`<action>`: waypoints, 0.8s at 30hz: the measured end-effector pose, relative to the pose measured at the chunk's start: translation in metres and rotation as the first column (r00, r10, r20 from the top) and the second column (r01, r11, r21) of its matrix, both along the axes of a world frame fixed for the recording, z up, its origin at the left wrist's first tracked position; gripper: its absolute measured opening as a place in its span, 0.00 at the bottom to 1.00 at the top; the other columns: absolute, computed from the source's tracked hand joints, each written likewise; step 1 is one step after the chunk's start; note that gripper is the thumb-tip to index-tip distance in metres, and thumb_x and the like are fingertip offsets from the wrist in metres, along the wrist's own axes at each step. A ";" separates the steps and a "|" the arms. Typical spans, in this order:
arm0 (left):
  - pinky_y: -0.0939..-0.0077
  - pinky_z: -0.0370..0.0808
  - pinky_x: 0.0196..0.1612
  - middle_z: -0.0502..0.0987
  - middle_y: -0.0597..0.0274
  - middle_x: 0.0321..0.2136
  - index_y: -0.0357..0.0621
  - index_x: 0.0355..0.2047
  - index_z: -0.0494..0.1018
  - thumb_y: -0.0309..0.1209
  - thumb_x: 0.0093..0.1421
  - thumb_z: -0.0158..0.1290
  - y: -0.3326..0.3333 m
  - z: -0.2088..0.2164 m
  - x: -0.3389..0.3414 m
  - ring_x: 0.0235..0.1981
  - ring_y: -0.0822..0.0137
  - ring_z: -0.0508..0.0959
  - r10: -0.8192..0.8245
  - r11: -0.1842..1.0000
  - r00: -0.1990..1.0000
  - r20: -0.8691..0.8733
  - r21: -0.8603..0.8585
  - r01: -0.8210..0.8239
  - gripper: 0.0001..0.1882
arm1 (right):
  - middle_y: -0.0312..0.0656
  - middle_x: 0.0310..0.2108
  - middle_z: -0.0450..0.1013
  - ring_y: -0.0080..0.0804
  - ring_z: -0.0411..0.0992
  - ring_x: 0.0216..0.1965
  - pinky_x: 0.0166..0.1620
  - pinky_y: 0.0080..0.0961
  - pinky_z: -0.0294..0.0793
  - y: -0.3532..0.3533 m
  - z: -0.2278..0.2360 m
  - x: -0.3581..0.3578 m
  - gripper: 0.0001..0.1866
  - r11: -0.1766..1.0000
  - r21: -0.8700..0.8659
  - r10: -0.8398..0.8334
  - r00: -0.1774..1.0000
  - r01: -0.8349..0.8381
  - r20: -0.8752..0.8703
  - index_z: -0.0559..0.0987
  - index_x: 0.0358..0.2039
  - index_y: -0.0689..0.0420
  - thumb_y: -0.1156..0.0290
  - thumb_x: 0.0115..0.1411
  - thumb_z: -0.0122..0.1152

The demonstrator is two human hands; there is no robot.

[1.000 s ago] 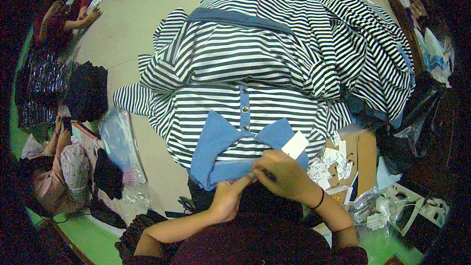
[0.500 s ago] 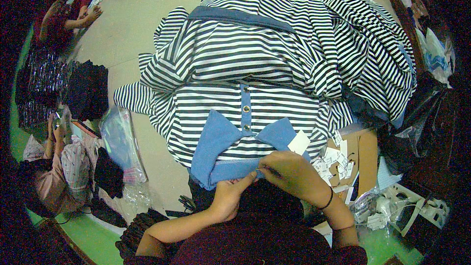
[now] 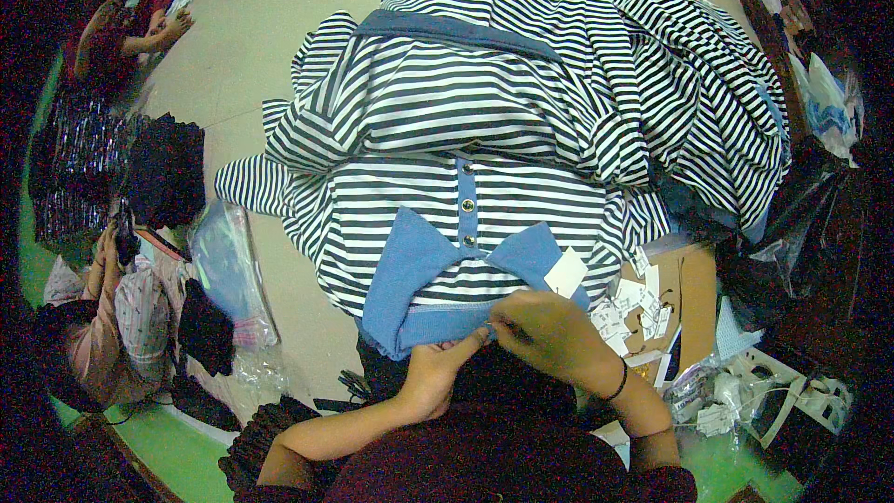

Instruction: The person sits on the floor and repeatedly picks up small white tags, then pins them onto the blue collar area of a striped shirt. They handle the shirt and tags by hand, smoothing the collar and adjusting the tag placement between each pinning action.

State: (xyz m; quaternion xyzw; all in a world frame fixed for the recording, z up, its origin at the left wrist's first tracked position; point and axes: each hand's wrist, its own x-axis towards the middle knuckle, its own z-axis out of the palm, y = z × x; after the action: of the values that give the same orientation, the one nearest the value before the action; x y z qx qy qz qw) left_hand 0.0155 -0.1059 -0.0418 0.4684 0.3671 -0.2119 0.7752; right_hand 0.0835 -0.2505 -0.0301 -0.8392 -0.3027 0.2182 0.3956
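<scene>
A black-and-white striped shirt (image 3: pixel 400 251) lies in front of me, its blue collar (image 3: pixel 410 265) towards me and a blue button placket (image 3: pixel 467 196) down its middle. My left hand (image 3: pixel 440 371) is closed, thumb and fingers pinching the near edge of the collar. Beside it, my right hand (image 3: pixel 549 333) is closed with fingertips at the same collar edge; what sits between them is too small to make out. Just above the right hand, a white tag (image 3: pixel 565 272) rests over the collar's right point.
More striped shirts (image 3: pixel 484 93) are piled beyond. Loose white tags (image 3: pixel 629 307) lie on cardboard (image 3: pixel 698 303) at right, near clear plastic (image 3: pixel 717 401) and a black bag (image 3: pixel 782 233). Leftward are plastic packages (image 3: pixel 228 270), black garments (image 3: pixel 168 168) and two co-workers (image 3: pixel 121 345).
My right hand has shifted slightly at the collar edge, while my left hand keeps its place. At lower left, a co-worker's hands now have something black in them.
</scene>
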 end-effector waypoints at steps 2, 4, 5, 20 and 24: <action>0.80 0.63 0.18 0.72 0.67 0.17 0.41 0.17 0.72 0.31 0.51 0.54 0.000 0.004 0.002 0.16 0.77 0.68 -0.022 1.000 1.000 -0.006 0.020 0.022 0.09 | 0.44 0.23 0.67 0.43 0.67 0.27 0.29 0.33 0.66 0.002 -0.001 -0.001 0.06 1.000 -0.003 0.011 1.000 -0.011 0.017 0.70 0.27 0.58 0.72 0.47 0.54; 0.80 0.61 0.17 0.71 0.68 0.16 0.42 0.15 0.71 0.32 0.50 0.55 0.000 0.009 0.003 0.15 0.78 0.66 -0.015 1.000 0.999 -0.041 0.015 0.016 0.10 | 0.44 0.22 0.66 0.43 0.67 0.26 0.29 0.34 0.66 0.003 -0.002 -0.002 0.06 1.000 0.016 0.011 1.000 -0.011 0.005 0.70 0.26 0.58 0.72 0.48 0.53; 0.80 0.60 0.17 0.71 0.68 0.16 0.43 0.15 0.71 0.32 0.50 0.55 0.000 0.011 0.004 0.15 0.79 0.66 -0.012 1.000 0.998 -0.058 0.013 0.012 0.11 | 0.44 0.23 0.66 0.43 0.67 0.27 0.29 0.34 0.66 0.003 -0.003 -0.002 0.06 0.999 0.029 0.017 1.000 -0.017 0.008 0.70 0.26 0.58 0.71 0.48 0.53; 0.82 0.69 0.34 0.74 0.61 0.29 0.36 0.29 0.71 0.24 0.49 0.53 0.004 0.008 0.002 0.31 0.73 0.74 -0.035 0.997 0.985 -0.168 -0.072 0.023 0.06 | 0.44 0.23 0.68 0.41 0.68 0.26 0.30 0.29 0.68 0.004 -0.007 -0.006 0.05 0.993 0.078 -0.075 0.986 0.088 -0.151 0.72 0.28 0.58 0.72 0.50 0.53; 0.80 0.70 0.38 0.74 0.59 0.31 0.34 0.32 0.71 0.24 0.50 0.53 0.007 0.014 0.005 0.33 0.71 0.74 -0.067 0.996 0.973 -0.219 -0.073 0.053 0.08 | 0.44 0.24 0.68 0.40 0.68 0.26 0.30 0.28 0.68 0.003 -0.006 -0.004 0.06 0.980 0.117 -0.128 0.964 0.158 -0.232 0.72 0.28 0.59 0.73 0.49 0.54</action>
State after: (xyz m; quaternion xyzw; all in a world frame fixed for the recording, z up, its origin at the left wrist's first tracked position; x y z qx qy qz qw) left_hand 0.0205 -0.0985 -0.0277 0.4268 0.4294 -0.2981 0.7379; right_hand 0.0792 -0.2480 -0.0359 -0.8004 -0.2089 0.2608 0.4977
